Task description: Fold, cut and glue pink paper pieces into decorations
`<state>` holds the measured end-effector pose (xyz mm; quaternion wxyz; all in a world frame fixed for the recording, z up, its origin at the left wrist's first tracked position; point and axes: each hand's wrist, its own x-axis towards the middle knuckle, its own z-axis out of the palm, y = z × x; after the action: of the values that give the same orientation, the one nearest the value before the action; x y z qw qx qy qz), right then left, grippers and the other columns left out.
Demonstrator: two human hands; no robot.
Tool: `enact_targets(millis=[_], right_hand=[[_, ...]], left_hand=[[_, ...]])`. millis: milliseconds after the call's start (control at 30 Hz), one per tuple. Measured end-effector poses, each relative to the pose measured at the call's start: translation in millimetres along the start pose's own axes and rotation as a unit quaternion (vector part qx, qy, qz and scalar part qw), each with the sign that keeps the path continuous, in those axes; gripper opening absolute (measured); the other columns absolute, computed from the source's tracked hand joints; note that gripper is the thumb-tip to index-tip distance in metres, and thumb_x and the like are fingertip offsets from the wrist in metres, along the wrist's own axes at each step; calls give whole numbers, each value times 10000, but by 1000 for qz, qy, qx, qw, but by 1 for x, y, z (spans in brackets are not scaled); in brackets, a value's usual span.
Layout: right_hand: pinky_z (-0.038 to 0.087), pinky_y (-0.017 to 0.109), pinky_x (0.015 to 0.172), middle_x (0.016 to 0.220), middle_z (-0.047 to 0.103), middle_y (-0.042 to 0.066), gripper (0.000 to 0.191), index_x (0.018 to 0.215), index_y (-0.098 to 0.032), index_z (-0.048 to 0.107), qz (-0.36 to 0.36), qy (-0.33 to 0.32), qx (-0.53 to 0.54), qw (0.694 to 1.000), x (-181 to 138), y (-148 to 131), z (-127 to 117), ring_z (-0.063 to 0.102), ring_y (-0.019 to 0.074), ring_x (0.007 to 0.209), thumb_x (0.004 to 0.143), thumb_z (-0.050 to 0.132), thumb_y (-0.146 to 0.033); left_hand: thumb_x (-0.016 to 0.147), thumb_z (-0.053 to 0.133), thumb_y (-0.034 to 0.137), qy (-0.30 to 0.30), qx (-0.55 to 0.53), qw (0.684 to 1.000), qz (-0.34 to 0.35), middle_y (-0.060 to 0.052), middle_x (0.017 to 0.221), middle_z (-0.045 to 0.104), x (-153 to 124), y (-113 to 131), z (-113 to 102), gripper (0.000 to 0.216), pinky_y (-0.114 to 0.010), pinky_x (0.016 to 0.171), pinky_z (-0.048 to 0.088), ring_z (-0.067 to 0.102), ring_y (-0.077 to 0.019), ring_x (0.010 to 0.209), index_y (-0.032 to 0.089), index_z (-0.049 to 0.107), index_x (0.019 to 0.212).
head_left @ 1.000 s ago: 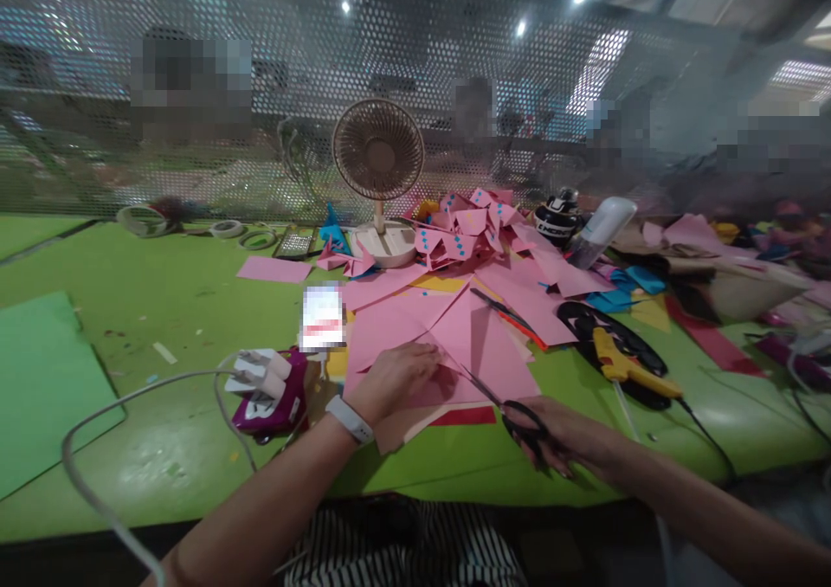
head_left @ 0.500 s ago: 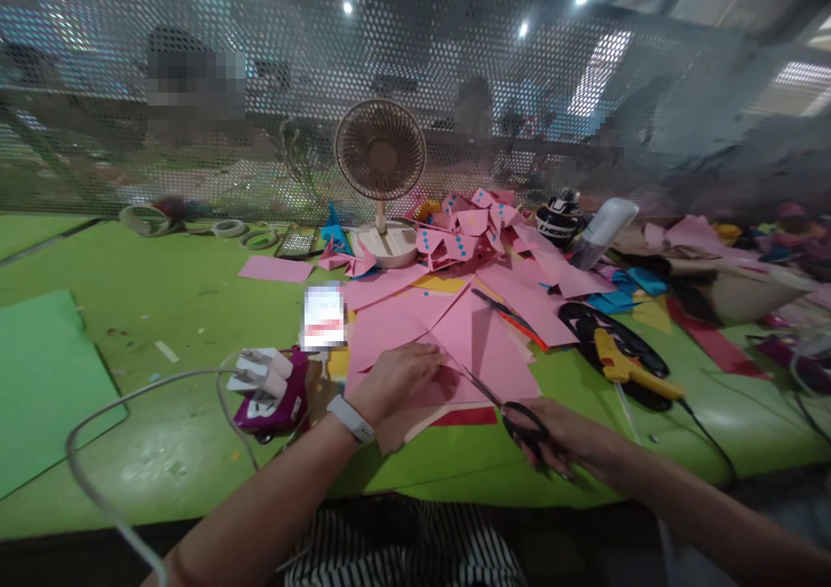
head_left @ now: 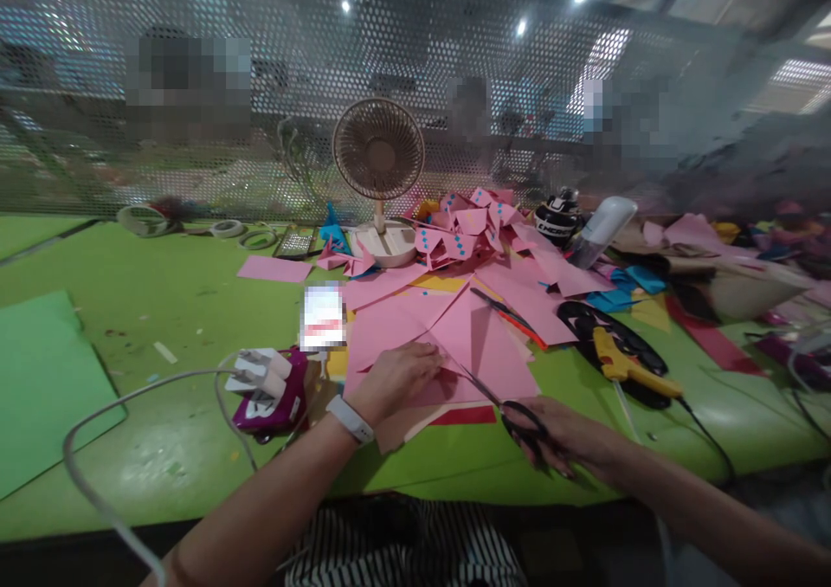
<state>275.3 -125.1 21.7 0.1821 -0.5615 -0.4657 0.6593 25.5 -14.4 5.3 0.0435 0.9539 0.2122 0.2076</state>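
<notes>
My left hand (head_left: 406, 372), a pale band on its wrist, rests over the pink paper (head_left: 490, 370), fingers together and pressed down on a sheet. Its thumb side is partly hidden. To the right, my right hand (head_left: 549, 435) grips the dark handles of the scissors (head_left: 525, 421). Their narrow blades point up and left onto the paper, close to my left fingertips. More pink sheets lie beneath and behind, with a red strip (head_left: 462, 416) showing at the front edge. Another pair of scissors with orange-red handles (head_left: 523, 318) lies on the sheets.
A yellow glue gun (head_left: 627, 366) rests on a black tray, its cord trailing right. Folded pink pieces (head_left: 464, 223) pile up beside a fan (head_left: 380, 150). A lit phone (head_left: 323, 317), a purple power block (head_left: 276, 396) with a white cable and green sheets (head_left: 48, 388) lie left.
The view shifts very slightly. Both hands, the scissors and the paper stay practically where they were.
</notes>
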Motion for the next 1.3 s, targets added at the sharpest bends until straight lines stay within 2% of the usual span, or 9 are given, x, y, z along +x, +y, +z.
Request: enact_targets(millis=[433,700,867,1100,1300], right_hand=[[179,158,287,519,578,-28,515,725,-157,475,4,10,-8,1000,-1,0,-2,340,7,266,770,506,-669],[165,153,284,530,591,-23,507,729,-153,479,5,14,6,1000,-1,7,-3,346,2,263,774,518,-656],[150,153,284,516,582,-26,494,716,-151,482,-3,17,9,1000,-1,5,-1,323,-3,260,787,517,-639],[120,160,287,524,571,-34,480,730,-151,486,5,21,25,999,-4,5,1,291,-10,262,788,526,-626],[128,164,293,534,572,-33,487,737,-151,493,5,25,7,1000,-5,5,1,284,-11,269,783,521,-635]], left_hand=[[960,383,240,4,-36,999,-28,-60,1095,676,0,-1,1,265,-355,939,495,599,-176,1065,174,608,1085],[950,409,218,5,-10,1000,-1,-78,1075,678,0,-2,3,242,-376,933,501,610,-188,1040,160,598,1089],[946,414,213,12,-16,1000,-13,-76,1100,671,-1,-2,5,250,-378,926,504,598,-194,1065,161,595,1111],[938,419,212,-27,8,999,-24,-66,1127,656,1,2,-3,239,-364,879,524,601,-198,1057,178,609,1078],[932,432,180,-37,-6,999,-18,-84,1199,617,3,7,-1,252,-393,979,440,557,-200,1121,158,560,1148]])
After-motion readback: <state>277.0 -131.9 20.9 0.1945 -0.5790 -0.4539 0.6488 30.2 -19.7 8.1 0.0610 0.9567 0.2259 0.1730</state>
